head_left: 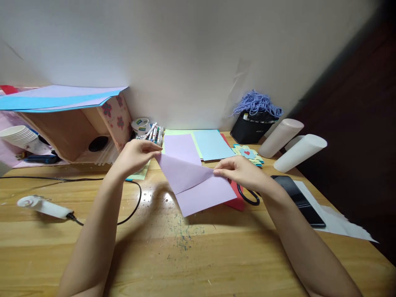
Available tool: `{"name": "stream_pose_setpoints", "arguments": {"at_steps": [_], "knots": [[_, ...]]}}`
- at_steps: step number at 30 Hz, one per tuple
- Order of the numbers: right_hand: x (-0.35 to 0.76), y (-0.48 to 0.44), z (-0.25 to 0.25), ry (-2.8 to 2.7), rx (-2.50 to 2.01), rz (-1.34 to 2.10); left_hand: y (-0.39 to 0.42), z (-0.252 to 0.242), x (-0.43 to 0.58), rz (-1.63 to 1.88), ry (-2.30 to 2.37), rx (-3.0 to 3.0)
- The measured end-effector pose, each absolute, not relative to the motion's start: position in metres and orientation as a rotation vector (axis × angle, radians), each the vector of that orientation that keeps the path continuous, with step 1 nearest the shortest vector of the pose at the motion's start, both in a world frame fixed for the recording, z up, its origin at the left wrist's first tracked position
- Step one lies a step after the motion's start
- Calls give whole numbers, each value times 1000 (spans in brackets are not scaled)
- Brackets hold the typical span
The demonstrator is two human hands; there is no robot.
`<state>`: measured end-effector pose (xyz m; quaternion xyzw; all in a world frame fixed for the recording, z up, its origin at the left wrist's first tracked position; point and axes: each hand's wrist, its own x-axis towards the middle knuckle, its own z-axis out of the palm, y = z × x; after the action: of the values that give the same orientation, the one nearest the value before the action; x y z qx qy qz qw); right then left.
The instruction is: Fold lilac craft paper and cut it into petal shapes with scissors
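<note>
Head view: we saw both forearms rise from the lower edge and slant inward over the tabletop [154, 268], the left one steeper, the right one stretched further across. The left hand [140, 156] hung bent at the wrist, its back turned up, thumb and forefinger pinching the upper left corner of the lilac paper [207, 196]. The right hand [239, 169] came in from the other side, knuckles up, and pinched the paper's edge between thumb and fingertip, its other fingers curled.

Between the hands, we saw the paper held above the tabletop, tilted, with a shadow below it. It was plain and matte, in two layers: an upper flap, slightly darker, ran to a slanting edge across a paler lower part whose corner pointed toward us. We could not tell whether this was one folded piece or two. Its straight lower edge sloped up to the right, over part of a red sheet [237, 203], and a black loop [249, 196] lay just beside that sheet, near the right hand.

Behind the paper, we saw a lilac sheet [182, 145] and a light blue sheet [212, 145] lying side by side near the wall [185, 62].
</note>
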<state>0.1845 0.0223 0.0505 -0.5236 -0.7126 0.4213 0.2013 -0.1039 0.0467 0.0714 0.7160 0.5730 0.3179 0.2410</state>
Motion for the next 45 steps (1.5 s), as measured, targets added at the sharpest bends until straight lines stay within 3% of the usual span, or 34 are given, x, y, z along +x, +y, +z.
{"name": "stream_pose_setpoints", "arguments": {"at_steps": [9, 15, 17, 21, 32, 38, 42, 45], "knots": [[185, 21, 52, -1978, -1449, 1105, 29, 52, -50, 382, 1278, 2418], [231, 21, 35, -1857, -1642, 686, 42, 38, -43, 539, 1358, 2398], [252, 19, 17, -1906, -1904, 490, 47, 35, -41, 636, 1378, 2334], [277, 13, -26, -1925, -2323, 414, 52, 26, -32, 866, 1383, 2074], [266, 4, -49, -1926, -2197, 357, 44, 12, -19, 1137, 1495, 1796], [256, 4, -44, -1453, -1899, 582, 43, 8, -18, 1201, 1561, 1738], [238, -10, -32, -1224, -1290, 1330, 41, 8, -18, 1272, 1574, 1678], [220, -28, -28, -1263, -968, 1688, 41, 8, -19, 1327, 1589, 1650]]}}
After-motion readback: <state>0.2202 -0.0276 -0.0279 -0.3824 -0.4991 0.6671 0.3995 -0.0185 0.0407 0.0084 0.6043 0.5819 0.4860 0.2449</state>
